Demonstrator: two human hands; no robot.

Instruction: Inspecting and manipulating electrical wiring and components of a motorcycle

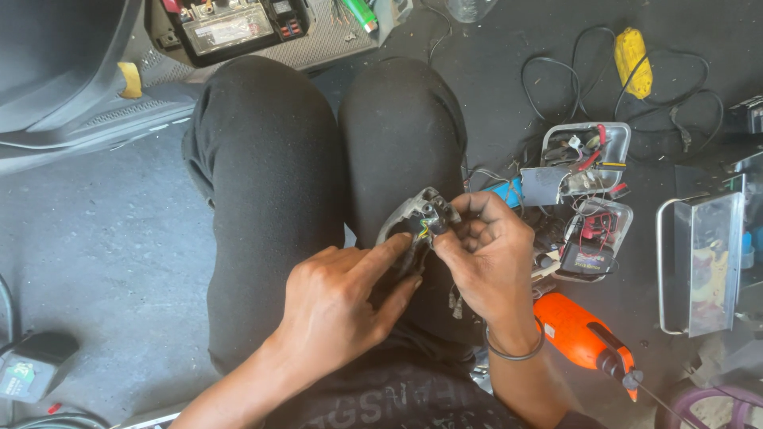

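Fingertips of both hands meet on a small grey switch housing [419,213] held over the knees, just above centre frame. Right hand [489,258] pinches the housing from its three o'clock side, thumb and fingers closed around its edge. Left hand [338,306] comes in from seven o'clock, index finger stretched out to touch the thin coloured wires [424,230] at the housing's underside, the other fingers loosely curled and gripping nothing that I can make out.

To do this well, I would judge the pinch should stay firm while the index finger works each wire singly, without tugging.

At four o'clock an orange drill [584,338] lies on the floor. Farther out, at two o'clock, open metal boxes of wiring [584,155] sit close together, and beyond them a yellow object [633,59] among black cables.
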